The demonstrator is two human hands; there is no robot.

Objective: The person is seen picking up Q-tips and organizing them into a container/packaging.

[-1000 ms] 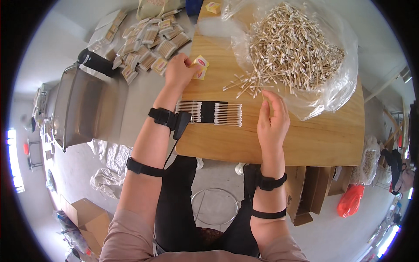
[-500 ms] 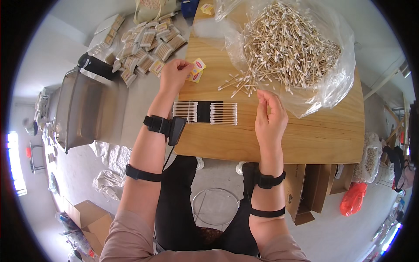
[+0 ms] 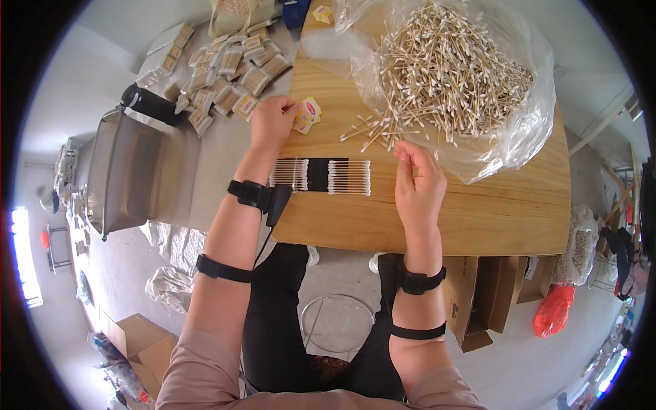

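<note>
My left hand is over the far left of the wooden table, fingers pinched at the edge of some small yellow and white cards. My right hand has its thumb and fingers pressed together just below loose cotton swabs; whether a swab is between the fingertips I cannot make out. Between my forearms lies a black strip with two rows of cotton swabs side by side, one row on its right and another on its left, close by my left wrist.
A big heap of cotton swabs spreads over a clear plastic bag at the back right. Packed swab bundles pile up at the far left, near a black cylinder and a translucent bin. Cardboard boxes stand below the table.
My right hand has shifted slightly left, its fingers closing together. My left fingertips have dipped a little, and the upper card has slid down over the others.
</note>
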